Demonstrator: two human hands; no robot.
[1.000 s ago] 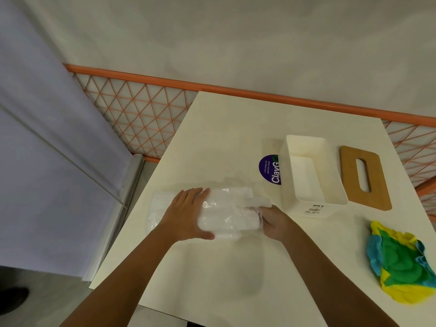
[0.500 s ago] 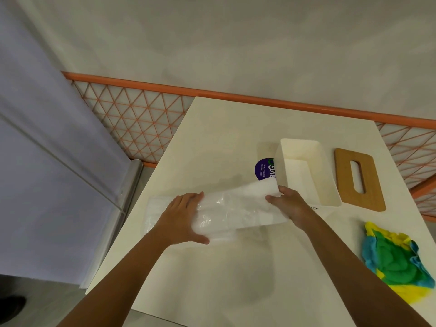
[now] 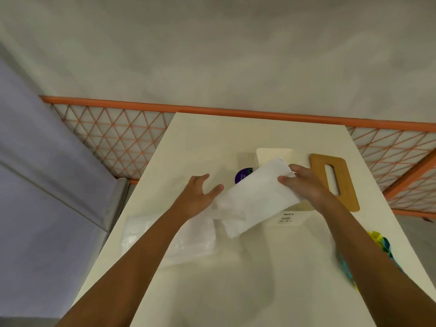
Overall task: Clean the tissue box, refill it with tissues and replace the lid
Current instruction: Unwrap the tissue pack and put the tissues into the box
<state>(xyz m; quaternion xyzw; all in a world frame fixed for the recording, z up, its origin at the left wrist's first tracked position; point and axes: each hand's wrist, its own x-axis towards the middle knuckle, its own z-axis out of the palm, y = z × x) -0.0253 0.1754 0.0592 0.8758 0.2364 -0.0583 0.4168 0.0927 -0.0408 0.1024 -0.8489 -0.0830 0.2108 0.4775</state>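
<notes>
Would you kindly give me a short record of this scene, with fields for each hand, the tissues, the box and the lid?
right hand: grips the tissues at their far end
left hand: open, beside the tissues' near end
tissues: tilted over the box, not lying in it
box: open, on the table
lid: flat on the table, right of box

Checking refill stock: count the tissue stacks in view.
1: the stack, gripped at its far end by the right hand and tilted over the box. The clear wrapper lying left of it on the table looks empty, though blur could hide tissues.
</notes>
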